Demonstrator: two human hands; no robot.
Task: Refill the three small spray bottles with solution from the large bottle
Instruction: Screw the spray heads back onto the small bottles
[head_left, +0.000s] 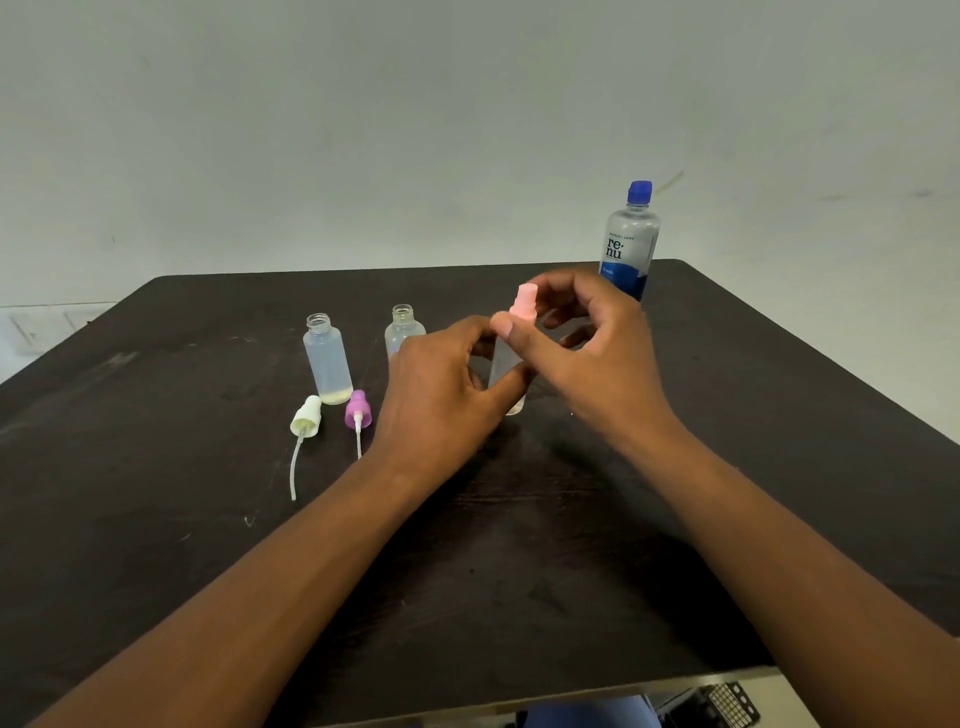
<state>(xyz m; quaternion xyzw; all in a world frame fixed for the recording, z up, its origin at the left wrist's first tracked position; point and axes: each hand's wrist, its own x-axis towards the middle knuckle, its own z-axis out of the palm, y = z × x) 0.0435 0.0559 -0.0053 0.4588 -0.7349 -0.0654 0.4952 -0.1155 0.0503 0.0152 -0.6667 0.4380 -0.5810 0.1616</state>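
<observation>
Your left hand is gripping bottle 3, right fingers pinching its pink sprayer; jerking risks spilling.

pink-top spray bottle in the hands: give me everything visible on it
The pink-top spray bottle is a slim, frosted translucent body, plastic by the look, standing upright with its base on the dark table, near centre. A trace of yellowish liquid shows at the bottom; otherwise it looks nearly empty. Its pink spray head sits on the neck. The left hand wraps the body in its grip; the right hand pinches the pink head from above. Whether the head is loosened cannot be told.
</observation>
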